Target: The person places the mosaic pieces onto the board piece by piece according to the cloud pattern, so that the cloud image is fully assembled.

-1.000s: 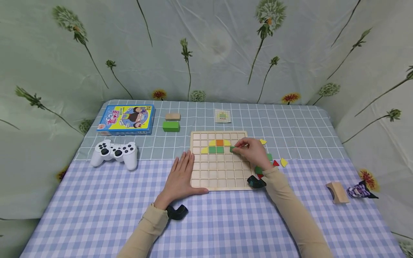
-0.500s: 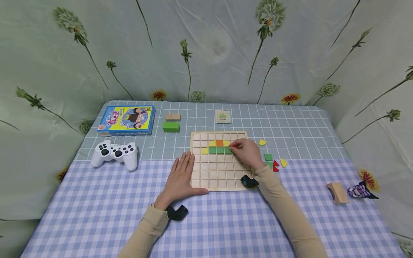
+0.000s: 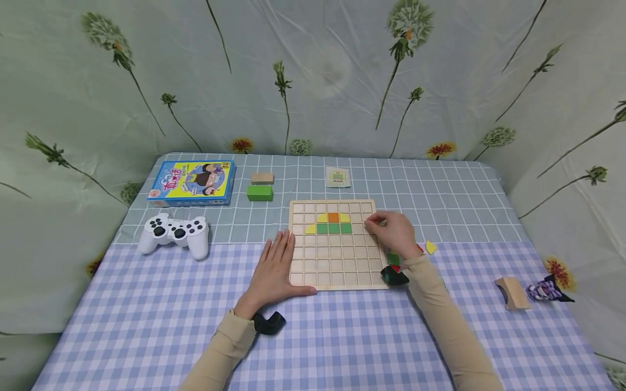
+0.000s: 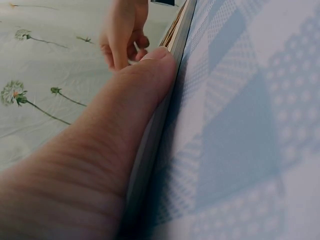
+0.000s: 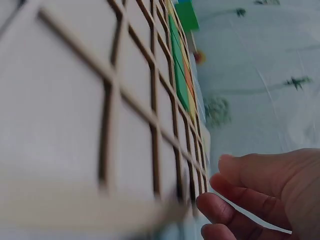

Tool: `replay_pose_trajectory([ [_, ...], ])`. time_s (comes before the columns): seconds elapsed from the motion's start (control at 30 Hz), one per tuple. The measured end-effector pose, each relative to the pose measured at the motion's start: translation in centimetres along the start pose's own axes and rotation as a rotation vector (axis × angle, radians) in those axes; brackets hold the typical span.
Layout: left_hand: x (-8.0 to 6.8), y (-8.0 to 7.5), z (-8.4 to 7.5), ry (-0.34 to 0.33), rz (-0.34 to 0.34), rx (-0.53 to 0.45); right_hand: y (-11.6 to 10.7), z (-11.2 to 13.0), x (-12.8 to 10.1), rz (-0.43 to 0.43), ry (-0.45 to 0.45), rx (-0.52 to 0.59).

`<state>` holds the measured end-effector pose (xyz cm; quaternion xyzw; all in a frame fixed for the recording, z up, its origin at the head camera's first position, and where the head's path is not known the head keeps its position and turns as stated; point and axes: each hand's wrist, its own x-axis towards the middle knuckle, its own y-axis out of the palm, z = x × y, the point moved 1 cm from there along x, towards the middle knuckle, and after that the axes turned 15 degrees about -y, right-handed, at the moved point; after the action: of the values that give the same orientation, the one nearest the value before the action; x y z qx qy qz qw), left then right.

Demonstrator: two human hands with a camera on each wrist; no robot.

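Note:
A wooden grid board (image 3: pixel 337 266) lies mid-table. Its upper rows hold an orange tile (image 3: pixel 333 217) flanked by yellow pieces, above a row of three green tiles (image 3: pixel 334 228) with a yellow quarter at its left end. My left hand (image 3: pixel 275 267) rests flat, fingers straight, against the board's left edge; the left wrist view shows the thumb (image 4: pixel 125 130) along that edge. My right hand (image 3: pixel 391 232) hovers over the board's right edge, with its loosely curled fingers (image 5: pixel 240 210) showing nothing between them. Loose green (image 3: pixel 393 258) and yellow (image 3: pixel 430 247) pieces lie beside it.
At the left are a white game controller (image 3: pixel 173 231) and a blue box (image 3: pixel 192 182). Behind the board lie a wooden block (image 3: pixel 262 177), a green block (image 3: pixel 260 192) and a pattern card (image 3: pixel 337 176). A wooden arch (image 3: pixel 511 292) and a purple toy (image 3: pixel 543 289) sit at the far right.
My right hand set a green tile into the board as third in the green row, let go and drew back to the right. It now covers the yellow piece beside the board. The left hand stayed.

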<state>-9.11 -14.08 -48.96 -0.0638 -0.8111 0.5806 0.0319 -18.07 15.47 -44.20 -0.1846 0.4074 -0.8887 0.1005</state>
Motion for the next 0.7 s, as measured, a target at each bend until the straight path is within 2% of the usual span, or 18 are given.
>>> replay_pose_trajectory([
  [0.3,-0.1,0.0,0.0,0.018,-0.028,-0.016,-2.9,-3.4,-1.1,-0.145,0.064,-0.146],
  [0.53,-0.1,-0.1,-0.1,0.009,-0.021,-0.014,-3.3,-4.2,-1.1,-0.101,0.169,-0.166],
  [0.7,-0.2,-0.1,-0.1,0.003,-0.014,-0.018,-2.9,-4.5,-0.5,-0.1,0.157,-0.184],
])
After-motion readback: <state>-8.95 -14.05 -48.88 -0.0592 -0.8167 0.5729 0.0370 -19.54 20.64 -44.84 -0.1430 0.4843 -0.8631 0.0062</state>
